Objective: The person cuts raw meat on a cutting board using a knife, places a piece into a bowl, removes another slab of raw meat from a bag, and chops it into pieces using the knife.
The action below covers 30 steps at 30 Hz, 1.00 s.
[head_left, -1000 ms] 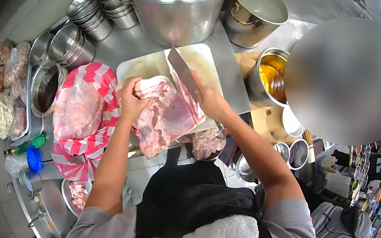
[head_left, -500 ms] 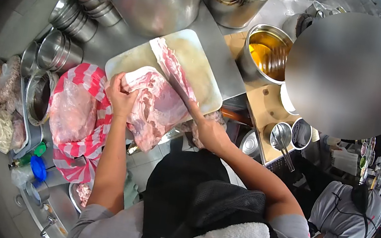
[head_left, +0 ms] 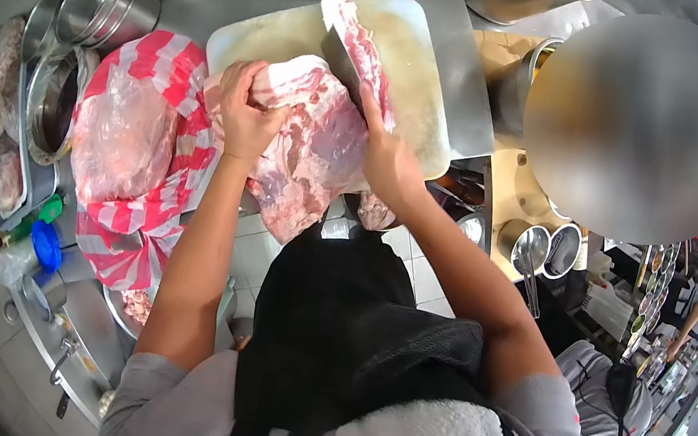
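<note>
A large slab of raw meat [head_left: 311,142] lies over the near edge of the white cutting board [head_left: 430,93]. My left hand [head_left: 247,118] grips its left side, fingers curled over the pale top layer. In my right hand [head_left: 391,160] is a wide-bladed knife [head_left: 343,62], its handle hidden in the fist. The blade stands between the slab and a long narrow strip of meat [head_left: 364,47], which lies along the blade's right side. Whether the strip is fully separate at its near end cannot be made out.
A red-and-white striped bag [head_left: 197,133] with wrapped meat sits left of the board. Stacked steel pots [head_left: 107,7] and a tray [head_left: 29,174] of bagged food are farther left. Steel containers [head_left: 529,246] stand at the right, and a co-worker [head_left: 602,390] is at the lower right.
The knife has passed between slab and strip, and the strip now lies to the blade's right. The view has shifted, so the board appears higher. My left hand still holds the slab.
</note>
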Each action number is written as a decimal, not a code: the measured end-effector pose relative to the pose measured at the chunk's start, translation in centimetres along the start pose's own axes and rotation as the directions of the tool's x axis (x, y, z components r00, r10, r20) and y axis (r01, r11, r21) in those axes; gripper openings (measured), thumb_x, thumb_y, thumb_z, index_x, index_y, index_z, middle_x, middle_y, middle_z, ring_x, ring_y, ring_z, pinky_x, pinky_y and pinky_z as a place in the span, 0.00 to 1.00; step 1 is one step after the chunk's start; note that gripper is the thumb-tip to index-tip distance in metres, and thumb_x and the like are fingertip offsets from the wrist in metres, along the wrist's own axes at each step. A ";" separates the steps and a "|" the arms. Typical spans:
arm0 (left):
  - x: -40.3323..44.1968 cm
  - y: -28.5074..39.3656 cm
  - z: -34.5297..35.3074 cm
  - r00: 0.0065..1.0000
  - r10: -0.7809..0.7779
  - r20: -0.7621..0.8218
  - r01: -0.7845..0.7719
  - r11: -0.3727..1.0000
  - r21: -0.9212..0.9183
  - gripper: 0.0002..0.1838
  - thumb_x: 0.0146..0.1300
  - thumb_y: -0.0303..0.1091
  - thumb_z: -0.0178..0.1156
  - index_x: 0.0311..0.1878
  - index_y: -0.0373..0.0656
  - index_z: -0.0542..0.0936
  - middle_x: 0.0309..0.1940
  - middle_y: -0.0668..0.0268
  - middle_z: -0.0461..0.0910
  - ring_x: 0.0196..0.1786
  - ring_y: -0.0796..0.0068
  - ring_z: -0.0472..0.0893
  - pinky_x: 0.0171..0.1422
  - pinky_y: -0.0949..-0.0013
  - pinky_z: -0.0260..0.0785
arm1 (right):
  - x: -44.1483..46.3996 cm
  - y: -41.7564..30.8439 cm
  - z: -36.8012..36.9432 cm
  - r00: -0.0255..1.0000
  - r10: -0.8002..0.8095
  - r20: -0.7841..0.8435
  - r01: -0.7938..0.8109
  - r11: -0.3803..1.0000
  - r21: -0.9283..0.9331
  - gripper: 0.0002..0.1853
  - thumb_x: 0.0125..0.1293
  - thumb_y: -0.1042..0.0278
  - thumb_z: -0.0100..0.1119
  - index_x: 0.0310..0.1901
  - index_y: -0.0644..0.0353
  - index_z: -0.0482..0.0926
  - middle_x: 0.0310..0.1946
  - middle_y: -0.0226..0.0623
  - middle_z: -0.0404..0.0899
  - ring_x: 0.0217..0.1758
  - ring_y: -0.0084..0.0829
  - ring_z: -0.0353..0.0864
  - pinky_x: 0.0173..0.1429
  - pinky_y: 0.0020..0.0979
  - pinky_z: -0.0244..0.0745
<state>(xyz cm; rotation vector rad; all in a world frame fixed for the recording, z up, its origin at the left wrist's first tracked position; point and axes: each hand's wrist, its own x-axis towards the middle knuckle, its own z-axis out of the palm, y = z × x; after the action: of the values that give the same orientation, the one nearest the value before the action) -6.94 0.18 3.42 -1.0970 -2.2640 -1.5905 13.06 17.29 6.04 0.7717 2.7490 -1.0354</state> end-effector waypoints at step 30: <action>2.5 -1.6 2.5 0.997 0.041 -0.070 -0.029 0.987 0.156 0.31 0.46 0.33 0.78 0.58 0.41 0.85 0.48 0.55 0.87 0.55 0.47 0.84 0.65 0.51 0.77 | -14.2 2.9 -2.1 0.997 0.028 0.078 -0.024 0.998 -0.060 0.52 0.72 0.79 0.50 0.92 0.33 0.39 0.38 0.69 0.88 0.42 0.65 0.92 0.49 0.62 0.84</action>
<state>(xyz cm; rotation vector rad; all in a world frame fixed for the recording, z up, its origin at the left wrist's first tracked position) -9.14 3.24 2.50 -1.0167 -2.2639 -1.3910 26.92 14.51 9.76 0.7395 2.6826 -0.9546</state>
